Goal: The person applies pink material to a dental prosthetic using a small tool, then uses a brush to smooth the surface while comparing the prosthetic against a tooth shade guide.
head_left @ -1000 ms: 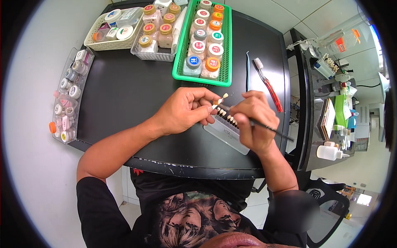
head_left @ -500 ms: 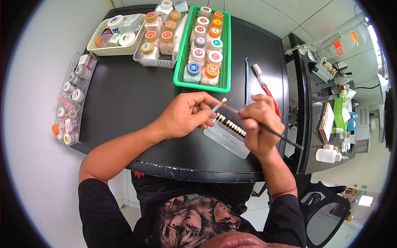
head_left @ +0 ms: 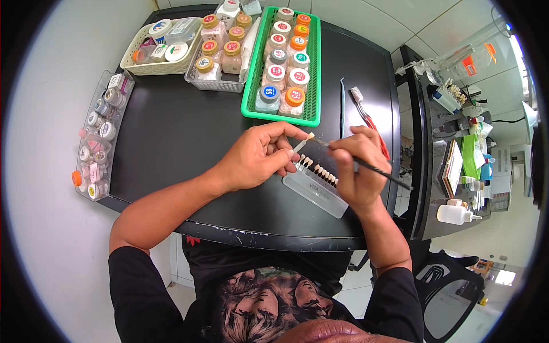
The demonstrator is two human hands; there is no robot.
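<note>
Hands working a tooth shade tab with a fine brush over a black tabletop.

Left hand (head_left: pixel 257 157) pinches a single shade tab (head_left: pixel 303 143) by its stem between thumb and fingertips, tooth end tilted up toward one o'clock. Right hand (head_left: pixel 357 171) has its fingers closed around a thin dark brush (head_left: pixel 372 167), whose tip meets the tab's tooth end while the handle runs out toward four o'clock. Just beneath both hands lies a clear shade guide holder (head_left: pixel 317 191) carrying a row of tabs. At twelve o'clock sits a green tray (head_left: pixel 250 86) of capped jars; a red-handled toothbrush (head_left: pixel 369 117) lies at two o'clock, near the right hand.
</note>
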